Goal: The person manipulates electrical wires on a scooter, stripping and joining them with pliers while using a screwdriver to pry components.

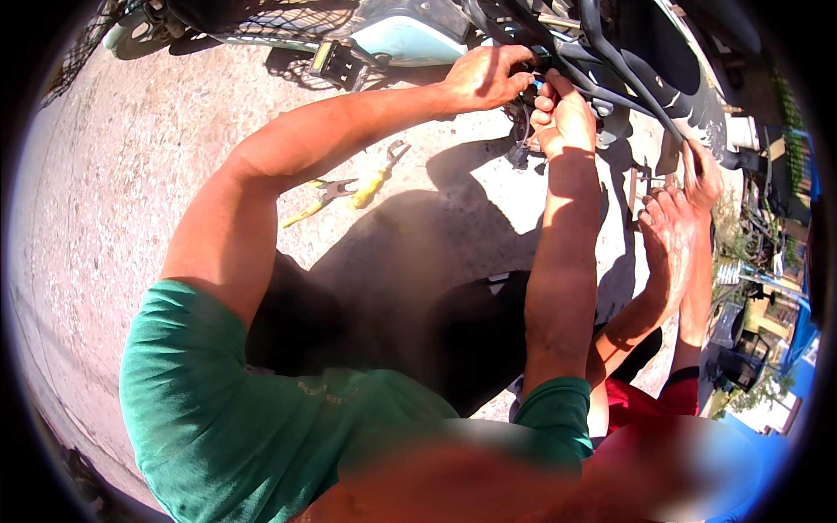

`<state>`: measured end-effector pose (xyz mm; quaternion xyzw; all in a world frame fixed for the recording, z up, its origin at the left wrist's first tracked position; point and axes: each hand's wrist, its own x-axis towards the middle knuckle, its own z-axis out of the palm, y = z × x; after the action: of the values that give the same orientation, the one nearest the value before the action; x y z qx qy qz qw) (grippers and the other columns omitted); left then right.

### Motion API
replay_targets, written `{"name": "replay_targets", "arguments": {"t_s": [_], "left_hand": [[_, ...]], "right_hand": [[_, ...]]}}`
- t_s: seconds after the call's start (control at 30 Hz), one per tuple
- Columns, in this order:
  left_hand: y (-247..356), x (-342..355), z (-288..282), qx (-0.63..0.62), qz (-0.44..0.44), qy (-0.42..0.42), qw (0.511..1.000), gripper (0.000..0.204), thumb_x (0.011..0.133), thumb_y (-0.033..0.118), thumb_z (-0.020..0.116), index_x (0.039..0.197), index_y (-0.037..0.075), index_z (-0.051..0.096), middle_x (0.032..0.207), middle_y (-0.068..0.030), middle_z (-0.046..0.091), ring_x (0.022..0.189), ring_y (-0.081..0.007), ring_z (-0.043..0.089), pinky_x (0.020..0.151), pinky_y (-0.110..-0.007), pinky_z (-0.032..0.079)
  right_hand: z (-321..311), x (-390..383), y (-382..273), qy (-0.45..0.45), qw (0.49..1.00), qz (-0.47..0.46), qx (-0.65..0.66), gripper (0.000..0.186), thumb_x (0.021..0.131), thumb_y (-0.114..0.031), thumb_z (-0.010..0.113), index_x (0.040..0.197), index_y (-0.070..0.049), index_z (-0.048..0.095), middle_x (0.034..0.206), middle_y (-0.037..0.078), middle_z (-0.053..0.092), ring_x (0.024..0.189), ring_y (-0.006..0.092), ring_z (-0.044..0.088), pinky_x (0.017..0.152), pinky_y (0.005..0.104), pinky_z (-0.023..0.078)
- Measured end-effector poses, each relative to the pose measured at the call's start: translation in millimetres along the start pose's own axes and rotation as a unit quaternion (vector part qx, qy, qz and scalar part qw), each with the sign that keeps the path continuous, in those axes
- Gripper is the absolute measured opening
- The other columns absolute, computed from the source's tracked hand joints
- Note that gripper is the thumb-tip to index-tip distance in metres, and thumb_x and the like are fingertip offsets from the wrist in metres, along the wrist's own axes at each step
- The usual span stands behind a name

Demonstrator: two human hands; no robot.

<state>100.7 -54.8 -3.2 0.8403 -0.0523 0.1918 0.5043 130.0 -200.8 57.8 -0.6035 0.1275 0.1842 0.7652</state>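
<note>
My left hand (pixel 493 78) reaches in from the left to a cluster of dark parts and wires under the black tubes (pixel 593 48) of a two-wheeled vehicle, its fingers curled; what they hold is too small to name. Just right of it my right hand (pixel 562 118) is closed, fingertips at a small blue piece (pixel 539 85) among the wires, partly hidden by the fingers. Below, yellow-handled pliers (pixel 309 209) and a second yellow tool (pixel 370 183) lie on the concrete (pixel 131 174). A black pedal-like part (pixel 333 61) with a yellow strip sticks out left of my left hand.
A co-worker in red (pixel 645 397) is at my right, one hand (pixel 702 179) on a black tube, the other (pixel 663 222) just below it. The vehicle's light-blue body (pixel 410 39) and wheel (pixel 135 30) run along the top. Assorted items (pixel 741 331) stand at the far right.
</note>
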Motion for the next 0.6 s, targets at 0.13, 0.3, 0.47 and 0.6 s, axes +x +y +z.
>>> {"name": "replay_targets", "arguments": {"t_s": [0.13, 0.3, 0.47, 0.6], "left_hand": [[9.6, -5.8, -4.1, 0.023, 0.004, 0.012, 1.0, 0.035, 0.089, 0.031, 0.062, 0.109, 0.003, 0.066, 0.096, -0.0185, 0.071, 0.093, -0.0366, 0.067, 0.081, -0.046, 0.052], [5.7, -4.4, 1.4, 0.062, -0.03, -0.01, 0.998, 0.036, 0.089, 0.034, 0.061, 0.108, 0.003, 0.066, 0.089, -0.0192, 0.07, 0.087, -0.0371, 0.067, 0.079, -0.046, 0.051], [-3.1, -3.4, 3.1, 0.008, -0.076, -0.059, 0.995, 0.04, 0.089, 0.039, 0.065, 0.098, 0.0, 0.069, 0.085, -0.0197, 0.07, 0.083, -0.0363, 0.068, 0.077, -0.045, 0.051], [-18.1, 1.9, 7.6, -0.03, -0.071, -0.077, 0.994, 0.042, 0.089, 0.04, 0.068, 0.094, -0.002, 0.072, 0.08, -0.0159, 0.071, 0.079, -0.0312, 0.07, 0.073, -0.041, 0.053]], "right_hand": [[-4.5, -0.4, 10.7, 0.042, 0.985, -0.153, -0.074, 0.017, 0.087, -0.01, 0.073, 0.099, 0.0, 0.066, 0.069, 0.0, 0.054, 0.052, 0.0057, 0.045, 0.044, 0.0188, 0.031], [-4.3, 15.0, 21.2, 0.055, 0.942, -0.298, -0.147, 0.025, 0.088, -0.008, 0.072, 0.111, 0.002, 0.07, 0.077, 0.001, 0.063, 0.058, 0.0046, 0.047, 0.052, 0.0197, 0.036], [1.3, 1.6, 8.0, 0.051, 0.978, -0.163, -0.117, 0.023, 0.091, -0.011, 0.07, 0.11, 0.001, 0.069, 0.068, -0.002, 0.051, 0.052, 0.0043, 0.04, 0.045, 0.0226, 0.03], [-1.5, 0.3, -1.6, 0.017, 0.992, -0.081, -0.095, 0.019, 0.095, -0.012, 0.064, 0.11, -0.001, 0.065, 0.068, -0.003, 0.044, 0.05, 0.0049, 0.037, 0.043, 0.0241, 0.027]]}}
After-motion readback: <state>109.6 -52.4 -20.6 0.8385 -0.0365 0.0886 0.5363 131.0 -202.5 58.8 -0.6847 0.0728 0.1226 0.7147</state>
